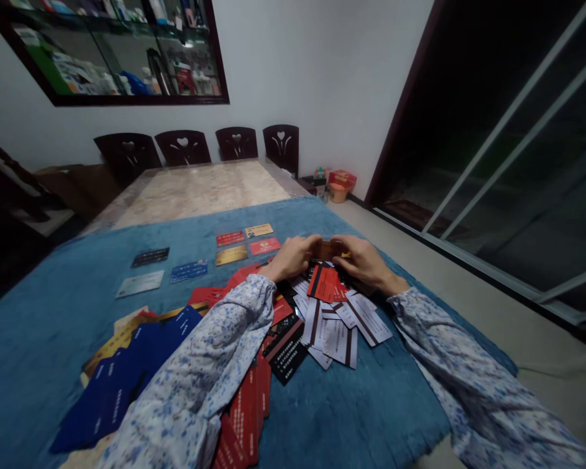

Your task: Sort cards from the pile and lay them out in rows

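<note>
Above a loose heap of cards, my left hand point(293, 256) and my right hand point(364, 262) face each other. Their fingers curl around the two ends of a small brown object point(326, 249); its kind is not clear, as the hands cover much of it. Just below lies a red card with a black stripe point(323, 283), on top of white striped cards point(340, 340). A black card with white print point(286, 348) lies nearer to me. Red cards point(247, 417) and dark blue cards point(122, 384) fan out around and beyond my left sleeve, partly hidden by it.
Blue cloth point(361, 417) covers the near table. Farther off lie a black card point(150, 256), a silver card point(140, 284), blue cards point(189, 270) and a group of red and gold cards point(231, 255). Chairs point(282, 146) stand behind the far tabletop point(215, 185).
</note>
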### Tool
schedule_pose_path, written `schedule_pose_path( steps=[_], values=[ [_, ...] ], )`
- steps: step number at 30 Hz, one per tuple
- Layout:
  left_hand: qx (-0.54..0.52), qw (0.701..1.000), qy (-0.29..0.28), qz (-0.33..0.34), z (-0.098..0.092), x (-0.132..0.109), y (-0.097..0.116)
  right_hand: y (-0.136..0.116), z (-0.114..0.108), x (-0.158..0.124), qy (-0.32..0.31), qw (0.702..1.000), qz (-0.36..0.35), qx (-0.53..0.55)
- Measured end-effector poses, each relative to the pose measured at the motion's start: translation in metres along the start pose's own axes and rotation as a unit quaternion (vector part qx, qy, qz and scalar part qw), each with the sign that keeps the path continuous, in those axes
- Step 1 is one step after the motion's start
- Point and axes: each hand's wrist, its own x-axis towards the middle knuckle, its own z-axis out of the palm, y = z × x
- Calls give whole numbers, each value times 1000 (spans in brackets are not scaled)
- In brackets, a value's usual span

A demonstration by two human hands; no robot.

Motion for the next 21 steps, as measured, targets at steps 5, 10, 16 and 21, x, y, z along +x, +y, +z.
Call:
schedule_pose_path(
  steps=[5,10,16,21],
  values=[
    [2,1000,10,-3,0,2,0,0,0,-1,-12,998,-10,-62],
    [2,1000,10,-5,0,4,0,-2,0,0,-7,995,-22,-99],
    [6,1000,-1,-14,-5,5,5,-5,0,0,14,994,-22,-110],
    [19,999,-18,-19,-16,-3,5,-9,0,0,37,992,-26,-116]
  ],
)
